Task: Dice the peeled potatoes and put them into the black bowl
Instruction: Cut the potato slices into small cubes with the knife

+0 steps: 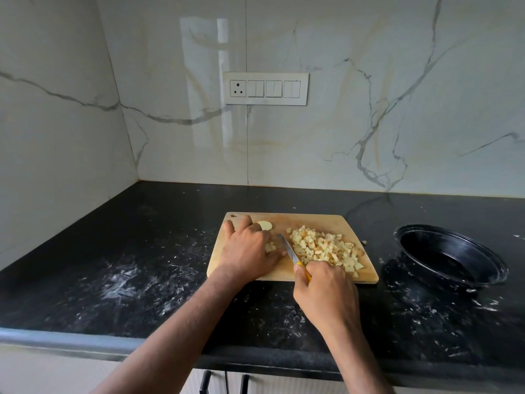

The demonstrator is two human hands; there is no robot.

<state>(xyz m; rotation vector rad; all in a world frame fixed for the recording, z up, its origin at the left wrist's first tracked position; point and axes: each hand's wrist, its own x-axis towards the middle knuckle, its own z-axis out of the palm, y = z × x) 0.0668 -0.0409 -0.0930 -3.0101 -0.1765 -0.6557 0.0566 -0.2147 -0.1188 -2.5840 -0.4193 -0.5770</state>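
Note:
A wooden cutting board (318, 220) lies on the black counter. A heap of diced potato (326, 247) covers its right half. My left hand (250, 247) lies curled over a few potato pieces (270, 247) on the board's left side, holding them down. A round potato slice (265, 225) lies just beyond its fingers. My right hand (324, 291) grips a yellow-handled knife (288, 248), its blade lying between the left hand and the heap. The black bowl (449, 257) stands to the right of the board, with nothing in it.
White smears and crumbs dot the black counter (127, 274). A stray potato bit (364, 242) lies off the board's right edge. A marble wall with a switch panel (265, 88) rises behind. Cabinet handles (204, 382) show below the counter's front edge.

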